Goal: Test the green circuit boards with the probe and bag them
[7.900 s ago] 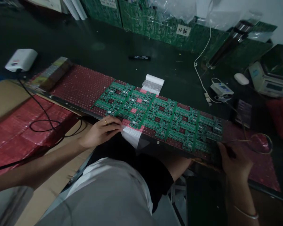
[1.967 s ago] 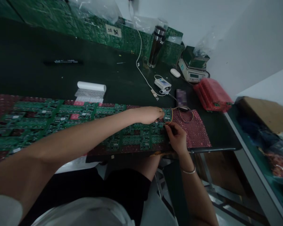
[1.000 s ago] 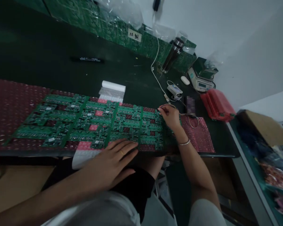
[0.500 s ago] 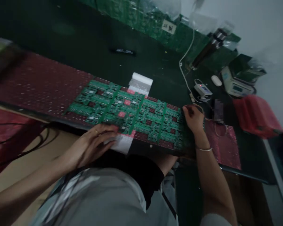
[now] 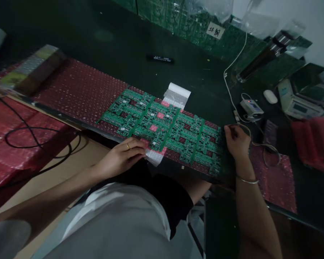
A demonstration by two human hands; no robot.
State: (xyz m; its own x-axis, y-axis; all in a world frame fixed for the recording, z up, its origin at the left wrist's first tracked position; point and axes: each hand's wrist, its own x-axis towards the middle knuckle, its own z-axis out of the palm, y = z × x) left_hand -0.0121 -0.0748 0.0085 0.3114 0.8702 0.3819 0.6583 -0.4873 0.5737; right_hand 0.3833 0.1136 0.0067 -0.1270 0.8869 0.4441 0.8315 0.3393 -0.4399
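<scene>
A panel of green circuit boards (image 5: pixel 187 138) lies flat on red bubble wrap (image 5: pixel 89 86) along the table's front edge. Beneath it runs a printed white strip (image 5: pixel 154 157), which shows at the front and ends in a roll (image 5: pixel 179 89) behind the panel. My left hand (image 5: pixel 129 153), with a ring on one finger, is at the front edge, fingers bent together against the strip's near end; its thumb is hidden. At the panel's right end my right hand (image 5: pixel 238 141) is closed in a pinch, and whatever is between its fingertips is too small to tell.
A taped block (image 5: pixel 35 70) rests on the wrap at left. Behind lie a black marker (image 5: pixel 160 59) and bagged green boards (image 5: pixel 178 32). To the right are a small white device (image 5: pixel 251 108) with cables, a mouse (image 5: pixel 270 96) and red bubble-wrap pieces (image 5: pixel 314 144).
The view has swung left, so everything appears further right. My left fingers are drawn in more at the panel's front edge. My right hand stays pinched at the right end.
</scene>
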